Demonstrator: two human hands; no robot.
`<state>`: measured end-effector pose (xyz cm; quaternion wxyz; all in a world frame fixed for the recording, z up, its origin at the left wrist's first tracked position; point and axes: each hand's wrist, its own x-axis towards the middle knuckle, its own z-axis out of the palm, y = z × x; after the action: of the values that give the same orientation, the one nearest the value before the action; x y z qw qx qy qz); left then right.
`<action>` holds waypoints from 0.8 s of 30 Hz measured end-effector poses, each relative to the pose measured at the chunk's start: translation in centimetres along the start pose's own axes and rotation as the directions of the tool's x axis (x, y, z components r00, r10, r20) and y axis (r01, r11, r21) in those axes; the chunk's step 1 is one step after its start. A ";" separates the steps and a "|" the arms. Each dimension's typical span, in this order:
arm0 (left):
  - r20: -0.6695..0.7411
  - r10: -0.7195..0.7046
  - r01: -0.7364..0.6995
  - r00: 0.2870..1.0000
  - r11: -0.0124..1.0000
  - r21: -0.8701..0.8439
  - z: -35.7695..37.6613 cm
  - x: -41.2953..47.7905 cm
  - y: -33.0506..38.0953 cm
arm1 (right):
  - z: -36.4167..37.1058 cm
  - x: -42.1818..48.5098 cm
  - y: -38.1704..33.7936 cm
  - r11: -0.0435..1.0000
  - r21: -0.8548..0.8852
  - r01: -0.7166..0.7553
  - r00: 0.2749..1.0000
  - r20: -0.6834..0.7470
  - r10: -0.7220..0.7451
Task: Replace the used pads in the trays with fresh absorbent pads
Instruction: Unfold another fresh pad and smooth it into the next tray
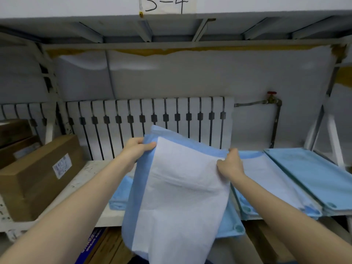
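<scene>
I hold a blue-backed absorbent pad [179, 197] with a white face up in front of the shelf. My left hand [136, 149] grips its upper left corner. My right hand [231, 164] pinches its upper right edge. The pad hangs down past the shelf's front edge and hides most of a blue tray [231, 223] beneath it. A folded blue pad [120, 195] lies on the shelf under the held pad's left side. Two more trays, one [274, 185] lined with a pale pad and one [312, 174] covered in turquoise-blue, lie to the right.
A long cardboard box [40, 176] with a white label lies on the white shelf [89, 174] at the left, with darker boxes behind it. A white radiator [152, 119] stands at the back. A pipe with a red valve [271, 98] runs along the wall at the right.
</scene>
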<state>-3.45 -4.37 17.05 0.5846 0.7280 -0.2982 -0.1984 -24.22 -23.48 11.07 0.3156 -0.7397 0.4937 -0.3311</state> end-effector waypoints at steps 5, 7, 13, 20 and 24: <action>0.189 0.076 -0.088 0.979 0.994 0.056 2.6 -1.5 2.7 | -0.6 -2.6 -5.0 0.830 0.200 0.520 0.835 0.086 -0.544; 0.269 0.093 -0.113 0.959 0.992 0.061 3.4 -1.8 3.3 | -0.7 -3.2 -6.6 0.760 0.277 0.589 0.753 0.155 -0.640; 0.299 0.069 -0.068 0.952 0.998 -0.014 3.8 -2.1 2.7 | -0.8 -3.0 -7.4 0.688 0.373 0.623 0.748 -0.028 -0.663; 0.395 -0.042 0.130 0.918 0.971 -0.201 3.7 -2.1 2.4 | -0.6 -2.8 -6.3 0.722 0.370 0.585 0.799 -0.114 -0.590; 0.408 -0.134 0.244 0.903 0.941 -0.233 3.5 -2.1 2.4 | -1.7 -3.0 -5.9 0.682 0.407 0.608 0.780 -0.146 -0.609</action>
<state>-7.71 -5.91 18.45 0.5886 0.6107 -0.3038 -0.4340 -23.41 -19.08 16.17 0.3437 -0.7724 0.1336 -0.5172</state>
